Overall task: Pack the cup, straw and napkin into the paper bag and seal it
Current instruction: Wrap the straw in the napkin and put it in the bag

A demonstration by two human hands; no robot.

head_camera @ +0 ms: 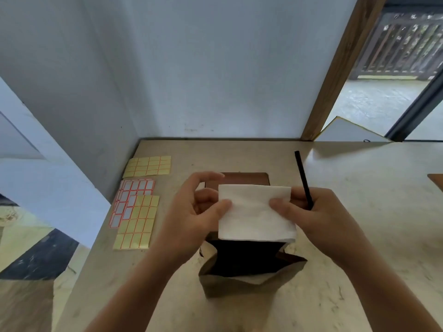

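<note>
A folded white napkin (254, 212) is held flat above the open mouth of a brown paper bag (242, 281) standing on the table. My left hand (199, 212) pinches the napkin's left edge with thumb and fingers. My right hand (311, 212) grips the napkin's right edge and also holds a black straw (301, 173), which sticks up and away from the hand. The bag's inside is dark, and I cannot see a cup in it.
Several sheets of yellow and red-bordered sticker labels (136, 207) lie on the beige table (359, 212) to the left of the bag. A brown flat item (247, 179) lies behind the napkin. A wall stands behind; a wooden post (335, 75) rises at right.
</note>
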